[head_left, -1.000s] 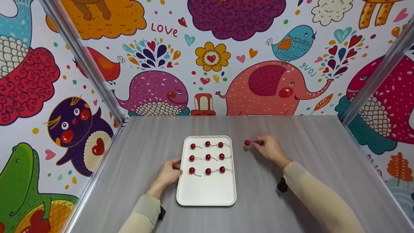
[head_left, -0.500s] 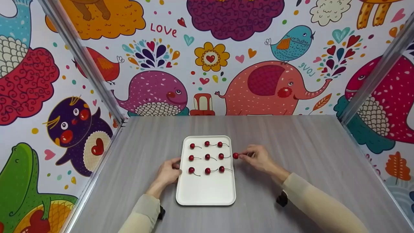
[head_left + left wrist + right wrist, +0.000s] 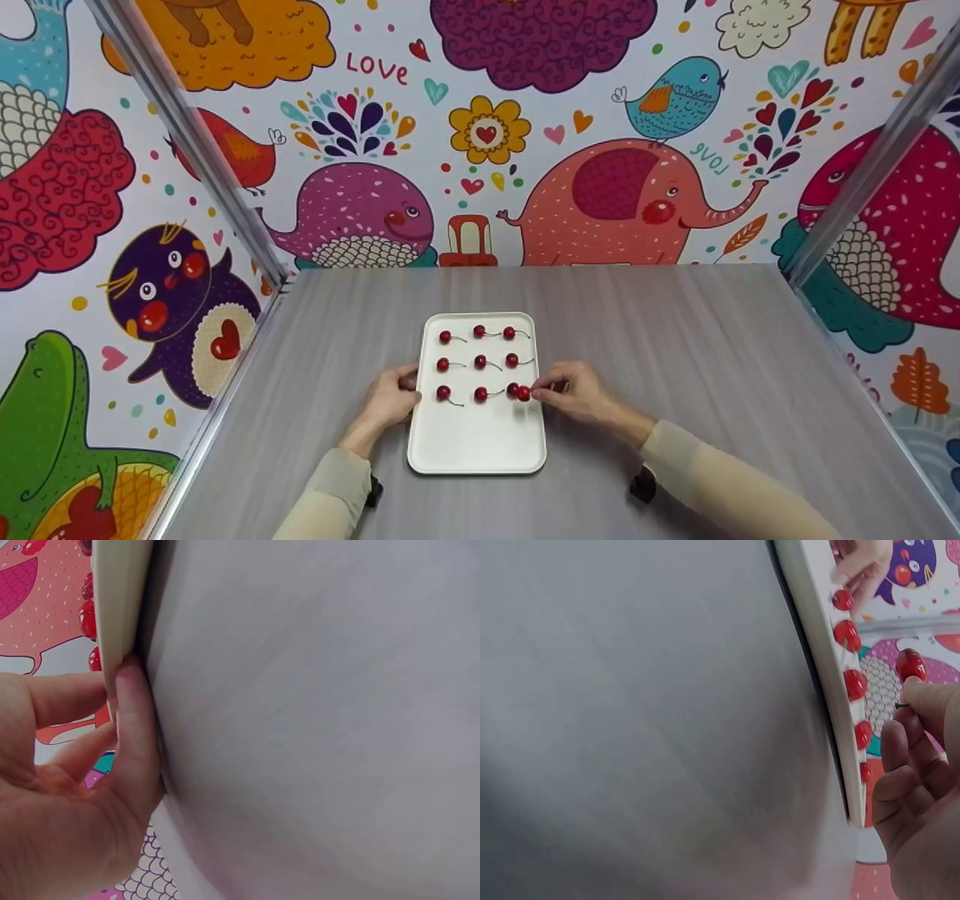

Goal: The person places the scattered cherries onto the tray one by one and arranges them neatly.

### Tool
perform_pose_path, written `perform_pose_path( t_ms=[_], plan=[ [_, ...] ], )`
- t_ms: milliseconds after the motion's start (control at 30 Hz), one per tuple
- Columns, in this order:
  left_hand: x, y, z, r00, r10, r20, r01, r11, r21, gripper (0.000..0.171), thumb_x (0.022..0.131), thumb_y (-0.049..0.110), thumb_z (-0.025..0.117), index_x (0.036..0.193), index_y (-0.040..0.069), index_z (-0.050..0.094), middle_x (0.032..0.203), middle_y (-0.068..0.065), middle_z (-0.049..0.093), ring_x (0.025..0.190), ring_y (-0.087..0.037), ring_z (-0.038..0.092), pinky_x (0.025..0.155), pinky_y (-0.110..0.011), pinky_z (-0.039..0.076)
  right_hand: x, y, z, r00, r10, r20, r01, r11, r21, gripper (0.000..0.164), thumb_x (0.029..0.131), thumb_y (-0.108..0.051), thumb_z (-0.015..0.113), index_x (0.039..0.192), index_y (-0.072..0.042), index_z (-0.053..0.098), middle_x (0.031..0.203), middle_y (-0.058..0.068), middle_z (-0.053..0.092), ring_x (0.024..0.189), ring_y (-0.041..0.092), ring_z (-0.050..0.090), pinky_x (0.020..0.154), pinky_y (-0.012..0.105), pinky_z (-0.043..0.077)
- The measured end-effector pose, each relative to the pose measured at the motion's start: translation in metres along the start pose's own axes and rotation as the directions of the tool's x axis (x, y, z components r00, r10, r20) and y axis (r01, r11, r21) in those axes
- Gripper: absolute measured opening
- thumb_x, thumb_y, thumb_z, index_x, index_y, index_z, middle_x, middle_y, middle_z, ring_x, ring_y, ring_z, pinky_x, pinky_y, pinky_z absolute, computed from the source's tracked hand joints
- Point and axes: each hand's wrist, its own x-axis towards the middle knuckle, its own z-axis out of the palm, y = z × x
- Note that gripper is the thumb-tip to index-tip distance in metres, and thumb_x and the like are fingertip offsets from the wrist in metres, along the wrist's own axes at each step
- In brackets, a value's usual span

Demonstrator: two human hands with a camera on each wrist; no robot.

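Note:
A white rectangular tray [image 3: 477, 448] lies on the table, with red stemmed cherries in rows of three. My left hand [image 3: 390, 399] holds the tray's left edge; in the left wrist view, one digit of the left hand [image 3: 71, 832] presses low on its outer wall. Over the right edge, my right hand [image 3: 576, 391] pinches another cherry [image 3: 524, 394] by its stem. This cherry partly covers the right-hand cherry [image 3: 512, 389] of the nearest row. In the right wrist view, the held cherry [image 3: 910, 665] is raised above the cherries on the tray.
The tray's near part [image 3: 472, 431] bears no cherries. Grey wood-look table [image 3: 337, 315] surrounds the tray. A patterned back wall [image 3: 480, 187] and side walls with metal corner posts [image 3: 855, 172] enclose the table.
My right hand has carried its cherry leftward and nearer, from the table right of the tray to above the tray's right edge. My left hand stays at the tray.

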Motion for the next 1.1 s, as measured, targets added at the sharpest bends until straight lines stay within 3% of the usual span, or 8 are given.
perform_pose_path(
  t_ms=[200,467,533,600,767,933,1100],
  plan=[
    [0.001,0.001,0.000,1.000,0.006,-0.003,-0.006,1.000,0.002,0.063,0.084,-0.006,0.066,0.148,-0.003,0.070,0.099,-0.011,0.068,0.087,-0.018,0.062,0.061,-0.025,0.050,-0.004,-0.006,0.013,0.998,0.028,0.060,-0.028,1.000,-0.007,0.007,0.096,-0.007,0.085,0.099,-0.004,0.090,0.091,0.017,0.082,0.073,-0.003,0.058,0.064,0.015,0.049],
    [0.001,0.000,0.000,1.000,0.001,-0.003,-0.001,1.000,-0.008,0.064,0.084,-0.006,0.067,0.148,-0.002,0.070,0.100,-0.012,0.068,0.085,-0.019,0.062,0.059,-0.026,0.051,-0.008,-0.009,0.026,0.994,0.050,0.095,-0.042,0.995,-0.088,0.006,0.094,-0.008,0.087,0.098,-0.007,0.091,0.090,0.010,0.084,0.076,-0.007,0.060,0.069,0.015,0.051],
    [0.002,-0.002,0.000,1.000,0.004,-0.003,-0.004,1.000,-0.016,0.064,0.083,-0.006,0.067,0.147,-0.003,0.070,0.098,-0.011,0.068,0.084,-0.020,0.062,0.060,-0.027,0.053,-0.009,-0.009,0.027,0.993,0.052,0.104,-0.041,0.993,-0.109,0.006,0.094,-0.010,0.088,0.099,-0.009,0.091,0.090,0.009,0.084,0.076,-0.007,0.060,0.068,0.015,0.051],
    [0.010,-0.015,0.004,0.999,0.038,-0.005,-0.038,0.999,-0.020,0.062,0.083,-0.005,0.066,0.145,-0.002,0.072,0.095,-0.009,0.066,0.082,-0.019,0.061,0.058,-0.028,0.053,-0.009,-0.009,0.029,0.993,0.051,0.111,-0.036,0.990,-0.133,0.006,0.094,-0.012,0.088,0.099,-0.010,0.091,0.090,0.007,0.084,0.077,-0.007,0.060,0.068,0.016,0.050],
    [0.012,-0.021,0.006,0.998,0.059,-0.011,-0.059,0.998,-0.009,0.060,0.083,-0.003,0.067,0.143,-0.002,0.073,0.092,-0.007,0.066,0.081,-0.019,0.061,0.059,-0.028,0.054,-0.012,-0.008,0.030,0.994,0.004,0.106,0.019,0.977,-0.213,0.006,0.091,-0.011,0.088,0.096,-0.011,0.092,0.087,0.005,0.082,0.077,-0.007,0.059,0.068,0.016,0.049],
    [0.003,-0.004,0.002,1.000,0.001,-0.009,-0.001,1.000,-0.002,0.064,0.084,-0.006,0.068,0.148,-0.003,0.070,0.099,-0.012,0.070,0.088,-0.021,0.064,0.063,-0.027,0.056,-0.011,-0.007,0.029,0.993,-0.059,0.104,0.085,0.960,-0.266,0.008,0.089,-0.010,0.087,0.096,-0.010,0.092,0.088,0.004,0.081,0.076,-0.003,0.061,0.067,0.015,0.049],
    [0.003,-0.005,0.002,0.999,0.034,-0.028,-0.034,0.999,0.017,0.061,0.083,-0.005,0.067,0.143,-0.001,0.074,0.093,-0.007,0.070,0.084,-0.018,0.063,0.065,-0.026,0.053,-0.010,-0.006,0.028,0.988,-0.115,0.101,0.144,0.923,-0.358,0.007,0.088,-0.013,0.088,0.094,-0.013,0.092,0.086,0.002,0.080,0.074,0.003,0.065,0.067,0.016,0.048]
  ],
)
